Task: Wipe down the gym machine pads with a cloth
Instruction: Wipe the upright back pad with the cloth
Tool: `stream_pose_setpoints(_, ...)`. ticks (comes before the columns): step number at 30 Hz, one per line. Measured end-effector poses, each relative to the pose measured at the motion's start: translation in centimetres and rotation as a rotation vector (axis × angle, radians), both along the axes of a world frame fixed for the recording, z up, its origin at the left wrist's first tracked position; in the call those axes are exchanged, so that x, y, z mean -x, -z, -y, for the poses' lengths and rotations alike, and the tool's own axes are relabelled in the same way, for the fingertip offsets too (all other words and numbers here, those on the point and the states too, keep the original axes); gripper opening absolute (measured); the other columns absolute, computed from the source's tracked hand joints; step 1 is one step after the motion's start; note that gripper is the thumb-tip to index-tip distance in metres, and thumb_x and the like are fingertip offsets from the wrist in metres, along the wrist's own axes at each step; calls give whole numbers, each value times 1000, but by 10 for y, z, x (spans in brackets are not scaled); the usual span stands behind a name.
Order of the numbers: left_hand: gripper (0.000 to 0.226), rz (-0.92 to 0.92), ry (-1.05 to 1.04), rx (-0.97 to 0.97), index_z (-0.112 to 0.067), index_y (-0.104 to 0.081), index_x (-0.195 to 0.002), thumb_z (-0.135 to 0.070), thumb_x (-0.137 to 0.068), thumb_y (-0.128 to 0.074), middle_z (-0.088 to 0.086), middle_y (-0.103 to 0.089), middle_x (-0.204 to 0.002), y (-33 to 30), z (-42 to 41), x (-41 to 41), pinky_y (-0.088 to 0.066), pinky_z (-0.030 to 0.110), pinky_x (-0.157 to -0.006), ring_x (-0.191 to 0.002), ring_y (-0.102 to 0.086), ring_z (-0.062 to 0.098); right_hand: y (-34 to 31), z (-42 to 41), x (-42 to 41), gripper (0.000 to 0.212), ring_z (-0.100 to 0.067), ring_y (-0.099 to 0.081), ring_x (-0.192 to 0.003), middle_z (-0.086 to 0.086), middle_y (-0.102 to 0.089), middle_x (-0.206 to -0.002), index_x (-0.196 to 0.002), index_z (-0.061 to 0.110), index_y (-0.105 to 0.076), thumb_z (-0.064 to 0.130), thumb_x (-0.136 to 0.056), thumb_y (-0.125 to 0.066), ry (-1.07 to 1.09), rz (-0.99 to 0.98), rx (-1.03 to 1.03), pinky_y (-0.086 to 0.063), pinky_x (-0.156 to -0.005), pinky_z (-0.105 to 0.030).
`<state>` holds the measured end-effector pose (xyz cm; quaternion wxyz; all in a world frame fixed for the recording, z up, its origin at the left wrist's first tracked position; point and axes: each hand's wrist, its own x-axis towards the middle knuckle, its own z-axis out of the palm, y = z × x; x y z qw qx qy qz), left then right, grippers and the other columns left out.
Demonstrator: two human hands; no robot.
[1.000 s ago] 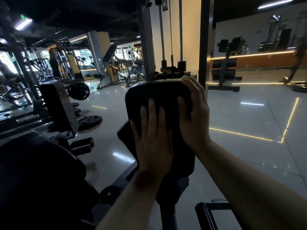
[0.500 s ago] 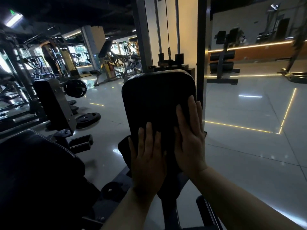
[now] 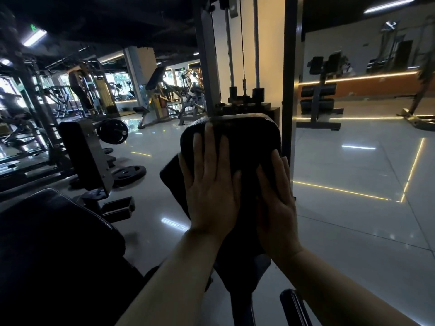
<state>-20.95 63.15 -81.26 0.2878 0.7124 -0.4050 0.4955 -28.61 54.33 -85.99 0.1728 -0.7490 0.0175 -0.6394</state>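
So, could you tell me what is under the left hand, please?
The left hand presses flat on a dark cloth laid against the pad. The cloth under the palm and the pad behind it are covered.

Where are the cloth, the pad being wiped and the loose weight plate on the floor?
cloth (image 3: 173, 178), head view, edge hanging left.
pad (image 3: 251, 137), head view, bare upper face.
weight plate (image 3: 128, 172), head view, flat top.

Dim interior, ceiling strip lights (image 3: 388, 4), glare on glossy floor (image 3: 353, 175), wide-angle bending at edges

text: none legible | labels: none | signs: none readable
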Motion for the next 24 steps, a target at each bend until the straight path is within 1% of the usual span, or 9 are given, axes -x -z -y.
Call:
stream_pose_setpoints(4,54,15,-21,-72,-10,-16,-149,-37,-103,-26,9,2,-160,71,-12,0,-10,52,-117,-147,-6,29,-1,-6,15,45,-30,-15,-146,-11,-18,-155,-141,6,-37,15,-97,-44,39,-64,-21,-23,-117,-41)
stream_pose_setpoints(8,53,-28,-45,-146,-14,-13,-147,-41,-103,-20,4,10,-160,94,-20,-1,-13,52,-115,-148,3,24,11,-17,32,64,-17,-15,-145,-7,-17,-154,-132,17,-40,5,-78,-71,53,-121,-175,-47,-99,-42)
stream_pose_setpoints(10,53,-62,-23,-148,-15,-16,-147,-42,-102,-23,5,4,-161,91,-23,1,-21,56,-112,-148,1,24,21,-20,34,78,-6,-7,-145,-6,-9,-156,-133,19,-34,2,-71,-78,48,-202,-174,-53,-85,-29)
stream_pose_setpoints(12,53,-74,20,-146,-15,-21,-146,-42,-102,-28,6,-5,-159,88,-29,3,-29,59,-109,-147,-5,25,27,-21,33,83,5,1,-142,-7,-3,-158,-139,18,-29,1,-72,-76,51,-265,-127,-41,-78,-8)
stream_pose_setpoints(13,53,-71,40,-150,-14,-22,-147,-43,-102,-29,6,-7,-159,85,-31,5,-30,60,-108,-147,-7,26,28,-21,33,83,4,-2,-142,-8,-2,-159,-141,18,-28,2,-75,-74,60,-281,-113,-36,-76,-4)
stream_pose_setpoints(14,54,-69,51,-157,-14,-21,-147,-42,-102,-29,5,-6,-159,82,-33,5,-30,61,-107,-147,-8,27,29,-22,33,81,-3,-9,-142,-8,-1,-160,-144,19,-27,4,-78,-72,68,-292,-112,-35,-77,-4)
stream_pose_setpoints(16,58,-77,41,-144,-15,-18,-150,-38,-99,-33,3,-2,-161,67,-34,7,-27,59,-109,-147,-7,26,31,-22,33,83,-22,-22,-141,-6,2,-160,-147,23,-23,8,-81,-70,92,-305,-107,-48,-76,-14)
stream_pose_setpoints(19,59,-108,29,-77,-17,-11,-151,-33,-98,-32,2,0,-160,31,-22,13,-19,53,-114,-147,-4,25,34,-22,32,106,-27,-17,-142,-9,3,-160,-150,24,-18,6,-67,-81,132,-360,-97,-59,-73,-36)
stream_pose_setpoints(24,62,-45,15,-64,-18,-2,-152,-37,-100,-29,3,3,-160,8,-3,14,-2,49,-118,-148,4,25,34,-21,31,99,-20,-20,-140,-10,-3,-160,-145,17,-28,2,-63,-82,100,-336,-119,-52,-78,-28)
